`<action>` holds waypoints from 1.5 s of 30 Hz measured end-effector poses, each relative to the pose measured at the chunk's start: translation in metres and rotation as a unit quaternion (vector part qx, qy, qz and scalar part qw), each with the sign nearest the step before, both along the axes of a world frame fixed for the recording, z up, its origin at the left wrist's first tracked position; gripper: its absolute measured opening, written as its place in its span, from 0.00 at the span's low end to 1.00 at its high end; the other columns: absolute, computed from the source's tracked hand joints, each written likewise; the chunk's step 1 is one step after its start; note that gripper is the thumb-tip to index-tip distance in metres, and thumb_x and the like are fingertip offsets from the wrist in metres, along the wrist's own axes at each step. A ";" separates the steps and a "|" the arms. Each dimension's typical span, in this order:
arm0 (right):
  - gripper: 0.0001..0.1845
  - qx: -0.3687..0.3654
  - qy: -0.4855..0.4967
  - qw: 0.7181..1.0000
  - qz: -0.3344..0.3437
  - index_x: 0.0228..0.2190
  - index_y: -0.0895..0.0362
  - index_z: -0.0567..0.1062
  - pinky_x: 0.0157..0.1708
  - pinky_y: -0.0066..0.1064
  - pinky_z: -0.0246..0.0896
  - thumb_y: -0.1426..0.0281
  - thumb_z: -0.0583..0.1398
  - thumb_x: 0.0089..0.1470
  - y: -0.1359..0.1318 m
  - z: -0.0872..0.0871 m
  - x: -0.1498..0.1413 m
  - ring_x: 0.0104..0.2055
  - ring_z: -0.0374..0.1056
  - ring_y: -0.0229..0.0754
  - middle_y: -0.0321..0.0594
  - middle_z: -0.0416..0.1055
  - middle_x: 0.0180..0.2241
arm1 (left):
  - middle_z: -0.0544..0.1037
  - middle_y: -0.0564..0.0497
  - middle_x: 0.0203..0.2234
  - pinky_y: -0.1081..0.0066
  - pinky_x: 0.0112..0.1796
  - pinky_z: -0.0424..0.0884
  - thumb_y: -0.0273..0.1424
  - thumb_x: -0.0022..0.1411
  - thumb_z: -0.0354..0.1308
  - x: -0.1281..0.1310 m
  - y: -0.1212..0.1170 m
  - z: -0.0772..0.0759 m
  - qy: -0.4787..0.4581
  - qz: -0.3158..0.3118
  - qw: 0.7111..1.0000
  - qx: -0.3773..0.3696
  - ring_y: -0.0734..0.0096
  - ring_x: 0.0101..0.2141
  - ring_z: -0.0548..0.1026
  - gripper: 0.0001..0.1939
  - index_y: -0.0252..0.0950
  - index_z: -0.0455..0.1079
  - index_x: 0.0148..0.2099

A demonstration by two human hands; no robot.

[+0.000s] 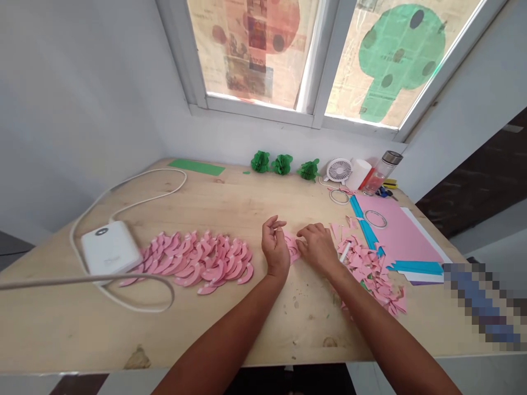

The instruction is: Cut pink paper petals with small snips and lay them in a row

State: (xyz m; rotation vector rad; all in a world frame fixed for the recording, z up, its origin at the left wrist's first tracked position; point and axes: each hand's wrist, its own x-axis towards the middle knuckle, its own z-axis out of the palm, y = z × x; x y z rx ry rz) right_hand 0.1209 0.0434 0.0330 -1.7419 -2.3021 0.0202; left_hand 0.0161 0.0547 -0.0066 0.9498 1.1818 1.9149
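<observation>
A small piece of pink paper [292,247] with curved lines lies on the wooden table between my two hands. My left hand [275,244] rests on its side at the paper's left edge, fingers loosely curled and apart, with nothing seen in them. From the right, my right hand [318,246] has its fingertips bent together on the paper's edge; the exact grip is partly hidden. Left of my hands, many curved pink paper strips [214,260] lie in overlapping rows. Beside my right forearm is a heap of pink paper scraps [370,269], with a white pen-like stick [345,252] on it.
A white box-shaped device [111,249] with a looping cable [164,192] sits at left. Along the back are a green paper strip [196,166], green paper ornaments [282,164], a small fan [338,170] and a glass bottle [381,174]. Pink sheets [405,230] lie at right under a ring [376,219].
</observation>
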 end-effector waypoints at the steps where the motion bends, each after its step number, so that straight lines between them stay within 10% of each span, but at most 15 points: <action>1: 0.11 -0.006 -0.022 1.000 -0.003 0.35 0.56 0.75 0.42 0.37 0.48 0.67 0.55 0.53 0.003 -0.001 -0.004 0.45 0.58 0.48 0.45 0.71 0.38 | 0.74 0.47 0.35 0.69 0.43 0.65 0.26 0.57 0.47 0.000 0.000 -0.001 0.006 0.000 1.000 0.004 0.70 0.39 0.72 0.15 0.35 0.63 0.48; 32: 0.05 -0.040 -0.001 0.996 -0.080 0.29 0.57 0.72 0.40 0.37 0.44 0.70 0.57 0.50 0.014 -0.014 -0.028 0.41 0.61 0.46 0.43 0.72 0.33 | 0.74 0.47 0.34 0.70 0.39 0.66 0.25 0.56 0.47 -0.004 0.003 -0.003 0.041 0.004 0.999 -0.030 0.70 0.37 0.72 0.16 0.35 0.65 0.47; 38: 0.05 -0.052 0.180 0.977 -0.098 0.24 0.56 0.70 0.38 0.34 0.49 0.68 0.57 0.49 0.008 -0.007 -0.015 0.31 0.65 0.39 0.35 0.71 0.25 | 0.74 0.47 0.35 0.71 0.36 0.68 0.24 0.55 0.48 -0.004 0.002 -0.002 0.024 -0.004 0.999 -0.036 0.71 0.36 0.72 0.16 0.35 0.66 0.46; 45: 0.09 -0.063 0.446 0.888 -0.091 0.25 0.58 0.70 0.27 0.28 0.58 0.64 0.59 0.44 0.006 -0.010 0.010 0.25 0.64 0.38 0.36 0.69 0.22 | 0.75 0.49 0.28 0.74 0.30 0.69 0.30 0.52 0.55 0.002 -0.002 0.003 -0.030 -0.108 0.992 -0.058 0.72 0.29 0.73 0.12 0.33 0.69 0.40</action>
